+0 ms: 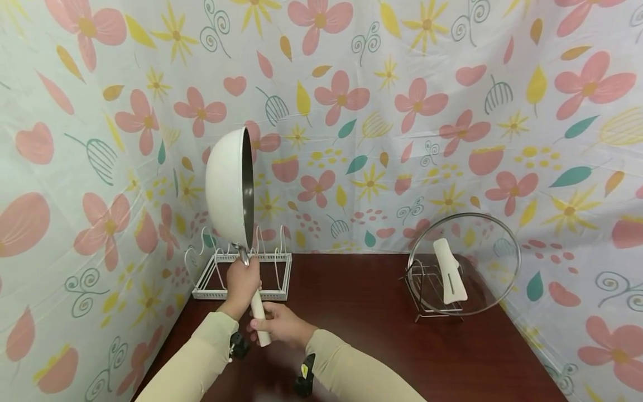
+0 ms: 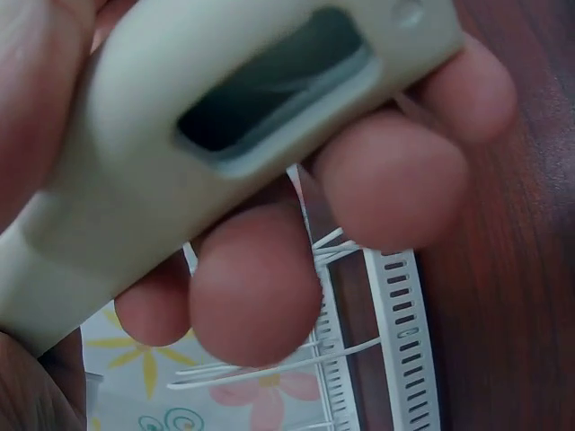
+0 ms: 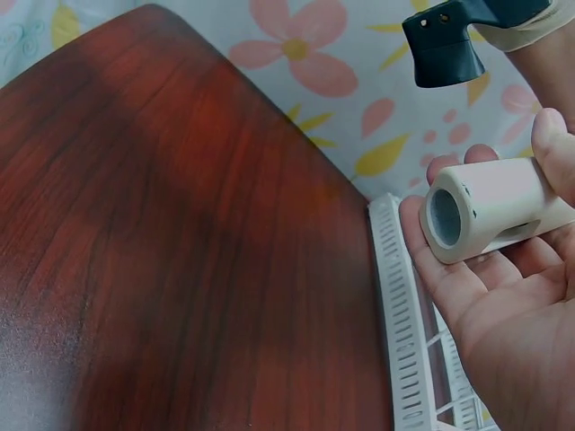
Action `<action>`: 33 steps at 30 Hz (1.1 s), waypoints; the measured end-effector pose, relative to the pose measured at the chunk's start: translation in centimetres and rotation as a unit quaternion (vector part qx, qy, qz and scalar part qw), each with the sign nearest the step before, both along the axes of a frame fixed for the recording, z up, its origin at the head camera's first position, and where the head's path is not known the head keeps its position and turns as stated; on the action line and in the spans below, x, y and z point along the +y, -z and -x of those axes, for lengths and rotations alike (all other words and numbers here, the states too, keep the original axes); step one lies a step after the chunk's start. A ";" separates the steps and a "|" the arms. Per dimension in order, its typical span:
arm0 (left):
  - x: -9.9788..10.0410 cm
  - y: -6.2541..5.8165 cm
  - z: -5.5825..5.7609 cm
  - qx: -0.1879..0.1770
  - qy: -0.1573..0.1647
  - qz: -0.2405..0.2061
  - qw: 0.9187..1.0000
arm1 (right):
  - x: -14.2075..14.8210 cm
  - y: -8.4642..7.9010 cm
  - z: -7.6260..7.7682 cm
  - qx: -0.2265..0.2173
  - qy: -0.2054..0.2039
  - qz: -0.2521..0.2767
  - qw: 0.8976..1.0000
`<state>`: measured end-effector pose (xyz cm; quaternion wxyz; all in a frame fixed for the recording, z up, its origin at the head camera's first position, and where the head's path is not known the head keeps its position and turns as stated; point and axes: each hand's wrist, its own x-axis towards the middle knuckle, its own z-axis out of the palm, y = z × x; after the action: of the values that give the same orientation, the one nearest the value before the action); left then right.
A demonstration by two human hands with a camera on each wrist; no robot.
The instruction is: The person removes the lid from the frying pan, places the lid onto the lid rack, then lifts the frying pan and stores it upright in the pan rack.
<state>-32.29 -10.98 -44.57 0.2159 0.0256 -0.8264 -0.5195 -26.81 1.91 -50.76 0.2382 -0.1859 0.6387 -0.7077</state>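
A white wok [image 1: 224, 187] with a dark inside is held up on its side, its pale handle [image 1: 258, 312] slanting downward. My left hand [image 1: 243, 283] grips the upper part of that handle, just under the metal neck. Lower down, my right hand [image 1: 285, 325] holds the handle's end between thumb and fingers. The left wrist view shows fingers [image 2: 256, 283] curled under the handle, close to its long slot. In the right wrist view, the handle's hollow round end [image 3: 446, 215] lies across the fingers.
Behind the hands, a white rack [image 1: 278, 293] with upright wire loops stands at the table's left back. On the right, a glass lid [image 1: 482, 279] with a white knob leans on a small wire stand [image 1: 418, 290]. Floral cloth surrounds the dark wooden table [image 1: 351, 296].
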 end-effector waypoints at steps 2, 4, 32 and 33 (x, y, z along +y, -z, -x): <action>-0.2 0.2 0.0 -0.005 -0.001 -0.001 1.000 | -0.1 0.2 0.0 0.000 0.000 0.001 1.000; -0.3 0.3 -0.1 -0.009 0.003 -0.002 1.000 | -0.3 0.3 -0.1 -0.005 -0.002 0.002 1.000; -1.4 2.2 0.0 -0.037 0.010 0.002 0.999 | -1.2 1.7 -0.8 -0.039 -0.008 0.014 0.999; -1.4 2.3 0.0 -0.036 0.008 0.003 0.999 | -1.3 1.8 -0.8 -0.039 -0.008 0.015 0.999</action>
<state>-32.27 -12.34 -46.83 0.1818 0.0366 -0.8355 -0.5172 -26.00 0.65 -52.54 0.2657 -0.1662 0.6168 -0.7220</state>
